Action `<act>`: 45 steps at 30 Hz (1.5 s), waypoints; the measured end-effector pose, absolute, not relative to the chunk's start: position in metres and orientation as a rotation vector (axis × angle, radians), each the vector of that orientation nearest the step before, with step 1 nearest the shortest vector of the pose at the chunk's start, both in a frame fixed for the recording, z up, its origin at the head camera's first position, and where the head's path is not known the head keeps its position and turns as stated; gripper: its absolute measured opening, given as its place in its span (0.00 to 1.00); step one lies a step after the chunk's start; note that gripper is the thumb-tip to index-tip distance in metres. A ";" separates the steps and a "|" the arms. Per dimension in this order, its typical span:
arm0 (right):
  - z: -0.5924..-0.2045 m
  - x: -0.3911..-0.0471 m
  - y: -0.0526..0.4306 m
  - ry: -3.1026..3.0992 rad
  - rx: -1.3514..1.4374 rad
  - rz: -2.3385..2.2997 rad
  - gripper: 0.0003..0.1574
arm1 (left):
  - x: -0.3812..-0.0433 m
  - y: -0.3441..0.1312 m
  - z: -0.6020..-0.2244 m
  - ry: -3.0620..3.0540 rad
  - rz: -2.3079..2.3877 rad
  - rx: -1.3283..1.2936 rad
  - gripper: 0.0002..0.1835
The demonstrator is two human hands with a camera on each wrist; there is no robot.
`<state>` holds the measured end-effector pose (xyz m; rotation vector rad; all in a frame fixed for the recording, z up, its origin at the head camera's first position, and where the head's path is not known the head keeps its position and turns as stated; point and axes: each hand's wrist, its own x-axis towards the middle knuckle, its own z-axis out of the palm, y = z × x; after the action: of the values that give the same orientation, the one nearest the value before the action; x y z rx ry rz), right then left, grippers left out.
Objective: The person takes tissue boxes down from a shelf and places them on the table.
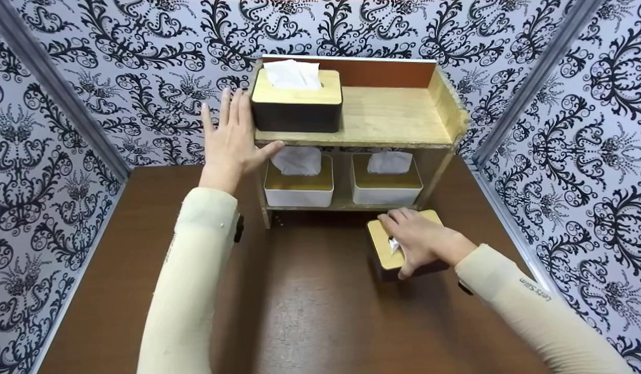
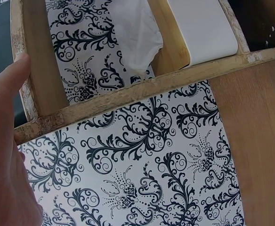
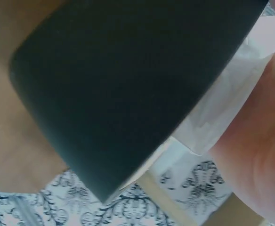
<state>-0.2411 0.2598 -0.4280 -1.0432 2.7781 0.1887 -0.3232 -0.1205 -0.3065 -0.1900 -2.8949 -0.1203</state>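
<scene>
My right hand (image 1: 416, 239) grips a black tissue box (image 1: 380, 262) with a light wooden lid from above, thumb on the near side and fingers over the far edge. A bit of white tissue (image 1: 394, 245) shows at its slot, partly under the palm. In the right wrist view the box's dark side (image 3: 118, 89) fills much of the picture. My left hand (image 1: 229, 143), fingers straight and spread, rests at the left side of a wooden two-tier shelf (image 1: 388, 117); its thumb lies at the upper tier's front edge. Beside it stands another black tissue box (image 1: 297, 117).
Two white tissue boxes with wooden lids, one left (image 1: 298, 197) and one right (image 1: 387, 196), stand on the lower tier. The shelf is on a brown table (image 1: 310, 322). Patterned walls (image 1: 159, 93) enclose the table at the back and sides.
</scene>
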 end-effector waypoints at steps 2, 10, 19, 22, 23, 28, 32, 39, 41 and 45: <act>-0.434 -0.241 0.264 2.776 -1.027 0.184 0.85 | -0.323 -0.120 -0.306 -2.894 -0.126 -0.189 0.65; -0.458 -0.238 0.283 2.790 -1.032 0.144 0.85 | -0.321 -0.120 -0.308 -2.892 -0.147 -0.185 0.65; -0.481 -0.237 0.315 2.866 -1.051 0.082 0.84 | -0.318 -0.117 -0.304 -2.909 -0.064 -0.179 0.63; -0.488 -0.238 0.325 2.896 -1.045 0.078 0.84 | -0.319 -0.116 -0.304 -2.905 -0.064 -0.184 0.63; -0.490 -0.238 0.328 2.904 -1.041 0.073 0.84 | -0.319 -0.115 -0.304 -2.903 -0.065 -0.184 0.64; -0.499 -0.241 0.343 2.935 -1.012 0.070 0.84 | -0.320 -0.114 -0.303 -2.894 -0.064 -0.180 0.64; -0.505 -0.243 0.351 2.962 -1.009 0.048 0.83 | -0.320 -0.115 -0.304 -2.893 -0.079 -0.180 0.64; -0.511 -0.243 0.358 2.947 -0.977 0.041 0.82 | -0.321 -0.117 -0.305 -2.904 -0.081 -0.174 0.64; -0.513 -0.243 0.360 2.942 -0.965 0.029 0.82 | -0.321 -0.118 -0.305 -2.904 -0.081 -0.172 0.64; -0.517 -0.242 0.361 2.937 -0.964 0.009 0.81 | -0.321 -0.118 -0.307 -2.903 -0.089 -0.174 0.64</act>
<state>-0.2424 0.3614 -0.5172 -0.9636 2.9370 0.0086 -0.3212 -0.1182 -0.3066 -0.1737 -2.9030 -0.0886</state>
